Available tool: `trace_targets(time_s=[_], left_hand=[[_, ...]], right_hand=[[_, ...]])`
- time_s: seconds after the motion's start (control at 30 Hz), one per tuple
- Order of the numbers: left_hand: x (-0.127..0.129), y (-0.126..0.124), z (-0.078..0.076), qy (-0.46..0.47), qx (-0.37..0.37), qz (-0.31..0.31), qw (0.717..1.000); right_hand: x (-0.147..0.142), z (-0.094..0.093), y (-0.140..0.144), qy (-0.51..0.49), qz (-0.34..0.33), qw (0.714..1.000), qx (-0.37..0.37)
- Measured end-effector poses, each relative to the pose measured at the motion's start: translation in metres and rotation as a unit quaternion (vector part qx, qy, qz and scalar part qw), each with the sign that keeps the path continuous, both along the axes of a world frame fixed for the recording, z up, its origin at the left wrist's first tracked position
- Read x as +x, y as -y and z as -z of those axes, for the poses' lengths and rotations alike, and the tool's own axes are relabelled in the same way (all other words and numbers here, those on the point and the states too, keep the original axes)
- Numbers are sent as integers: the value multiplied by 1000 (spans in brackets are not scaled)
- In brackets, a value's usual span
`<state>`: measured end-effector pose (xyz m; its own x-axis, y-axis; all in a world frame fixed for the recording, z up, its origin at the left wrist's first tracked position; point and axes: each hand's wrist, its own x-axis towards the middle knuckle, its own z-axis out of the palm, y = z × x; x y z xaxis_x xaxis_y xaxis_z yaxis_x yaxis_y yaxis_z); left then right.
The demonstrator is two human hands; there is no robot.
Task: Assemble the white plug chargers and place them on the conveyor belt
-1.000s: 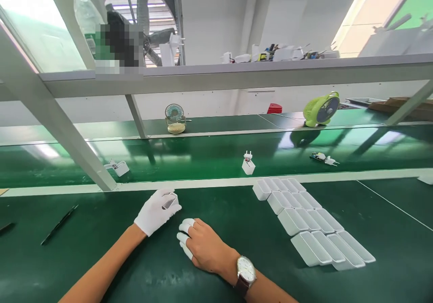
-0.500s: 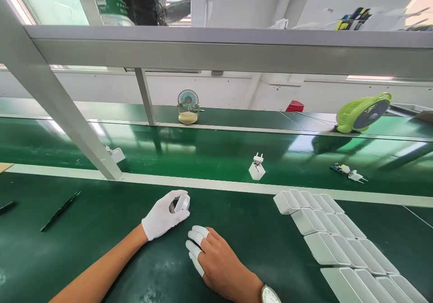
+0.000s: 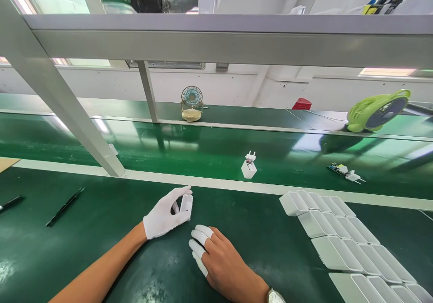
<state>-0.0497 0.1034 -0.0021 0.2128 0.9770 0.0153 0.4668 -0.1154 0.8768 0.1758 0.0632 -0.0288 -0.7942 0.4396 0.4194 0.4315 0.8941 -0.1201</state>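
Gloved left hand (image 3: 168, 213), white casing (image 3: 186, 206) between thumb and fingers.

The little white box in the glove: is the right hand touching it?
Apart: the head view shows green tabletop between the right hand and the white box.

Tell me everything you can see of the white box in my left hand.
The white box is small, oblong and round-cornered, apparently smooth plastic, with a little dark mark on its visible face. Your gloved left hand holds it between thumb and fingers, its long side pointing away from you. Whether it touches the green table is unclear.
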Motion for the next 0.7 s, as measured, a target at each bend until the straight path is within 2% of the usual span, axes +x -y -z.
trace_targets(time_s=[0.17,0.33,0.5,0.7], left_hand=[[-2,-2,1,-12,14,42,999],[-1,-4,1,-35,5,14,999],[-1,0,-1,-54,21,22,998],[-18,-9,10,-65,24,34,997]], right_hand=[[-1,2,0,7,2,1000,-1],[-1,1,0,14,0,1000,-12],[2,-5,0,35,0,999,-8],[7,0,-3,69,5,997,22]])
